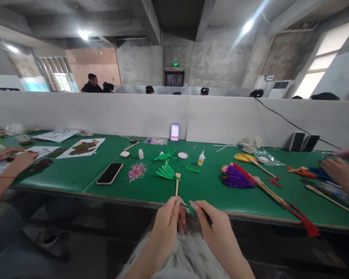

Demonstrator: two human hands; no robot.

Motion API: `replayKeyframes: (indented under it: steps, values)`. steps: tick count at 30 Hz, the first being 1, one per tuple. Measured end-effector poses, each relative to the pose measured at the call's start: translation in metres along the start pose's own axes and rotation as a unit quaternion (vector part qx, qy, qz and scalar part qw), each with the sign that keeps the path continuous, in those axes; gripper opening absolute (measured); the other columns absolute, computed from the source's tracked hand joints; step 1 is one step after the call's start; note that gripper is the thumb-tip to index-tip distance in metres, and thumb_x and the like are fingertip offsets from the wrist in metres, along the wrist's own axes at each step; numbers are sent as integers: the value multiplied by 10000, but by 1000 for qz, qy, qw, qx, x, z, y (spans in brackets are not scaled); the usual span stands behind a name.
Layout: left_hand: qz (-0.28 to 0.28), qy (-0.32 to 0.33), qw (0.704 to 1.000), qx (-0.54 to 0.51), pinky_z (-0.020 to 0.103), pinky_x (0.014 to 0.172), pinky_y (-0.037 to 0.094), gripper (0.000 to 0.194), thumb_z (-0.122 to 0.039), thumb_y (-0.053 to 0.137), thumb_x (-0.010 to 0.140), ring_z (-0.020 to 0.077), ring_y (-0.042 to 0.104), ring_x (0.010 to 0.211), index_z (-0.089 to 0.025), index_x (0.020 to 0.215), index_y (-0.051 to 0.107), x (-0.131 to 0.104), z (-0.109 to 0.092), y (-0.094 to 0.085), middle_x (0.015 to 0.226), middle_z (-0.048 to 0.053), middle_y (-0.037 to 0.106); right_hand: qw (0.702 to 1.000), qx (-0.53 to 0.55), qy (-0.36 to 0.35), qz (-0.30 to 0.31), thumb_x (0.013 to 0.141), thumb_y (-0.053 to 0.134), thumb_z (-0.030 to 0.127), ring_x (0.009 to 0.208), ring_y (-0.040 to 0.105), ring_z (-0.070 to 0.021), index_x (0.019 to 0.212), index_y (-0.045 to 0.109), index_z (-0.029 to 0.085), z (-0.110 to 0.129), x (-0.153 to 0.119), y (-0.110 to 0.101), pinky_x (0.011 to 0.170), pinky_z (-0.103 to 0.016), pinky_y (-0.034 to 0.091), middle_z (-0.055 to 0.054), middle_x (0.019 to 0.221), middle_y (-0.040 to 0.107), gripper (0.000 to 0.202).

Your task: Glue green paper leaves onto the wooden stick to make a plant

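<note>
My left hand (165,220) is closed around the lower end of a pale wooden fan handle (177,189), which stands out over the table edge. Green feathers (165,172) fan out leftward from its rounded top. Between the thumb and fingers of my right hand (219,224) is a small green feather (191,209); its thin end reaches toward my left hand. Part of that feather is hidden by my fingers. On the table beyond lie a pile of green feathers (167,155), a loose green feather (193,169) and a small glue bottle (201,158).
Left of the fan are pink sequins (137,171), a phone (109,173) and a white bottle (141,154). Finished-looking feather fans (238,176) with red tassels lie to the right. Co-workers' hands (341,172) are busy at both sides. A white partition (119,114) runs behind the table.
</note>
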State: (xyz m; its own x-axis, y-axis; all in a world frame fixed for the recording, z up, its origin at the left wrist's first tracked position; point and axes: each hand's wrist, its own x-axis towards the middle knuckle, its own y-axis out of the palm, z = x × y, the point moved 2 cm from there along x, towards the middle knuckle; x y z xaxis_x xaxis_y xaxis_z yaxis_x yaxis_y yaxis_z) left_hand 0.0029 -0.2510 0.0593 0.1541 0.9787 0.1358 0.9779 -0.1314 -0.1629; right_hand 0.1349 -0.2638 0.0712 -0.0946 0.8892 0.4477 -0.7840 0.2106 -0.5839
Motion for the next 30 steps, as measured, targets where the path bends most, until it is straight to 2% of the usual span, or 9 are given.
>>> replayKeyframes:
  steps: [5,9,15,21,25,30]
  values:
    - [10,24,1000,6,172,415,358,386,-501,324,877,74,447,395,-162,811,498,2,2,-3,504,-44,456,1000,3,7,0,920,372,296,540,549,-125,789,589,180,-3,3,-1,542,-195,382,-7,643,620,279]
    - [-6,34,998,59,165,429,333,315,-458,428,853,67,434,413,-164,774,509,4,2,-5,499,-50,440,1000,-6,10,21,922,363,298,527,526,-124,736,560,187,-3,3,0,525,-200,365,3,621,598,293]
    - [29,10,999,43,178,443,324,362,-429,360,883,70,424,415,-159,678,487,4,7,-7,501,-33,461,999,-15,3,45,927,355,288,528,532,-125,714,542,191,-8,-1,3,523,-201,361,6,608,586,301]
    - [34,11,995,96,185,478,343,346,-415,333,894,78,450,454,-166,709,484,4,14,-7,557,-27,478,997,-37,-22,57,922,362,260,592,588,-153,778,567,189,-15,-4,3,553,-218,384,-26,694,643,261]
    - [30,23,989,140,185,500,342,313,-394,365,888,82,453,491,-169,715,494,3,11,-8,580,-23,484,998,-11,9,56,910,392,282,648,617,-163,813,591,191,-15,-5,0,590,-225,405,-42,764,676,240]
    - [44,44,986,152,193,532,349,302,-359,333,906,87,455,523,-173,731,493,0,10,-8,623,-14,501,993,38,46,101,876,453,274,678,618,-158,822,614,185,-10,-5,-2,624,-221,419,-40,781,683,192]
